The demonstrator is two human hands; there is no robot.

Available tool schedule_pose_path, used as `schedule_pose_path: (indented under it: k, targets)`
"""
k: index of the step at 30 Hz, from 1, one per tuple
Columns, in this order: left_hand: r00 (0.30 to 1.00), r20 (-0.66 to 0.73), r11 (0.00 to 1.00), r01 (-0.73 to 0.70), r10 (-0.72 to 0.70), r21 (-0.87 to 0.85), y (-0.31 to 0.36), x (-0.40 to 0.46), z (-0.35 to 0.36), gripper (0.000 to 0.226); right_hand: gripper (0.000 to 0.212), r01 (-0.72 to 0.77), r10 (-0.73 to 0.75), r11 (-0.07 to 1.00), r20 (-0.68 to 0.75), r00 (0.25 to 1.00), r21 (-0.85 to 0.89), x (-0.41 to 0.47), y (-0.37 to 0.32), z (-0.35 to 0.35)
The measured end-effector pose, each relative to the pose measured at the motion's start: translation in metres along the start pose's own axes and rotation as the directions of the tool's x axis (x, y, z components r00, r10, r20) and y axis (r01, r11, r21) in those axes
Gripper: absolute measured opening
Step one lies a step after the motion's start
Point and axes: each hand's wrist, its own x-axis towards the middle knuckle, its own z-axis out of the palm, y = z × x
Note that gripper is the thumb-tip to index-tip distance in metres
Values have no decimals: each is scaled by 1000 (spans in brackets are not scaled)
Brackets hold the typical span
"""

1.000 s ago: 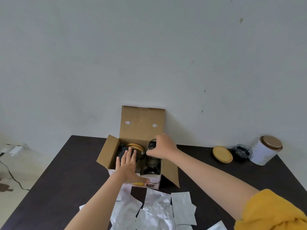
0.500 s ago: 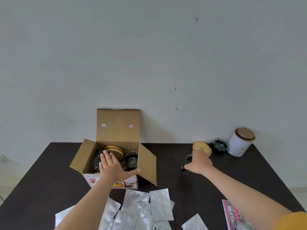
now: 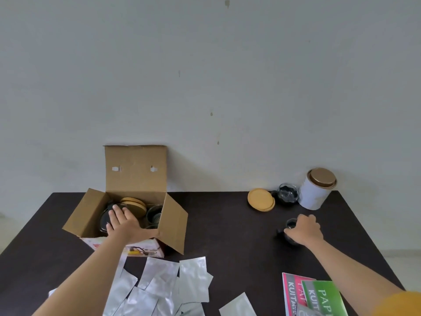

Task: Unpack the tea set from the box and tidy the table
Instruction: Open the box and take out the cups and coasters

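Glass, dark and see-through, is what your right hand (image 3: 304,230) holds: a small cup (image 3: 291,224) standing upright on the desk (image 3: 227,224), well to the right of the cardboard box (image 3: 136,169), with your fingers curled over its rim from the right. It sits near the wooden lid (image 3: 260,200). Your left hand (image 3: 124,221) lies flat in the box, fingers straight and together on the bamboo lids (image 3: 134,205), so it is nearer to the next cup (image 3: 155,215) just to its right
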Motion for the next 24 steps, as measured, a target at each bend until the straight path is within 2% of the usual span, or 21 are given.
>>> schedule_pose_path:
  k: [12,17,21,24]
  targets:
    - [999,-1,999,35,-35,10,1,6,4,156,62,70,-71,997,-24,997,-24,64,-5,-7]
    - [999,-12,999,39,-39,12,2,6,6,156,61,102,-102,995,-43,994,18,78,-6,-3]
    - [999,-8,999,42,-42,20,3,6,6,157,65,111,-110,994,-23,994,23,83,-3,-5]
    - [999,-16,998,45,-45,31,3,6,7,156,72,125,-122,991,-59,991,38,74,-1,-4]
